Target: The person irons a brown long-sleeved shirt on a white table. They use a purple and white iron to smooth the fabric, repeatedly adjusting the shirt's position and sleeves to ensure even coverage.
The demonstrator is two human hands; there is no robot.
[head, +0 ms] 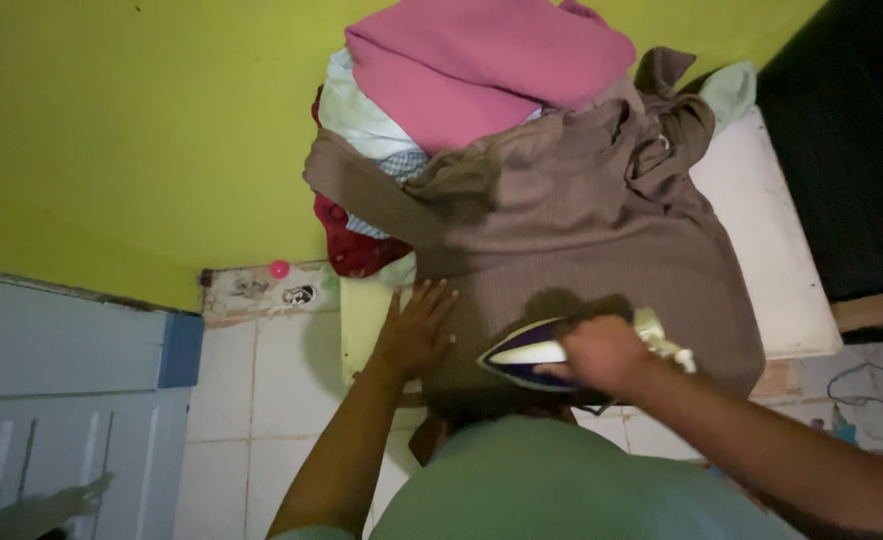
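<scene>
A brown ribbed garment (582,240) lies spread over a white padded board (772,250). My left hand (417,325) rests flat, fingers apart, on the garment's left edge near the board's corner. My right hand (602,352) grips the handle of a purple and white clothes iron (532,352), whose tip points left and whose sole sits on the garment's near part.
Behind the garment, a pile of clothes with a pink piece (482,60) on top, a white one and a red one (352,240) leans on the yellow-green wall (132,130). White floor tiles (262,400) and a pale blue door (62,390) lie left.
</scene>
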